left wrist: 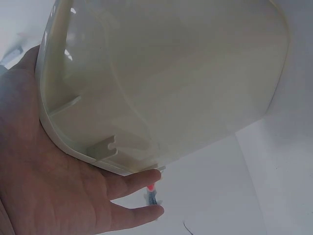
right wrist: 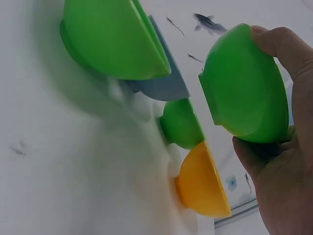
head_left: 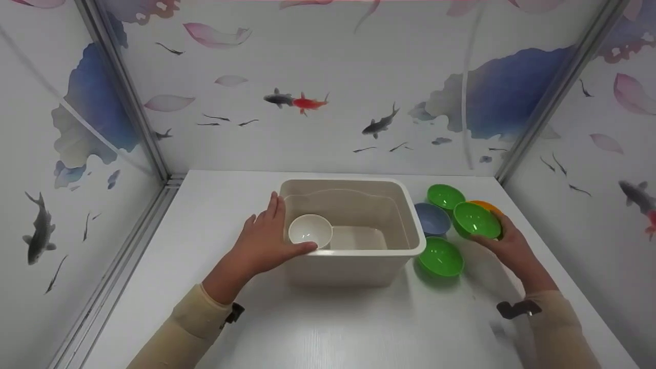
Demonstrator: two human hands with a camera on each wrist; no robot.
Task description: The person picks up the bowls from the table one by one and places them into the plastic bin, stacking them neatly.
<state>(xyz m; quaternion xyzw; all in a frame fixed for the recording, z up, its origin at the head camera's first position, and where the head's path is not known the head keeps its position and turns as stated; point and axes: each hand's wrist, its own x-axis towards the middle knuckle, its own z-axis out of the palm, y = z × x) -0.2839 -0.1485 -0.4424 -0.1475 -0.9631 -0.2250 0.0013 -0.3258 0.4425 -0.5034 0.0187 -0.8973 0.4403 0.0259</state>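
My left hand (head_left: 264, 238) rests on the left front corner of a beige plastic bin (head_left: 353, 269), its thumb along the front rim. The left wrist view shows its fingers stretched out past the bin's rim (left wrist: 54, 134). Inside the bin, at the left, sits a white bowl (head_left: 310, 230). My right hand (head_left: 512, 251) holds a green bowl (head_left: 476, 220) by its rim, between thumb and fingers. In the right wrist view that bowl (right wrist: 247, 88) is up off the table, apart from the other bowls.
Right of the bin stand a blue bowl (head_left: 432, 219), a green bowl (head_left: 446, 196) behind it and another green bowl (head_left: 441, 258) in front. An orange bowl (right wrist: 200, 181) is partly hidden in the head view. Printed panels (head_left: 328, 143) wall the white table (head_left: 318, 333) at the back and sides.
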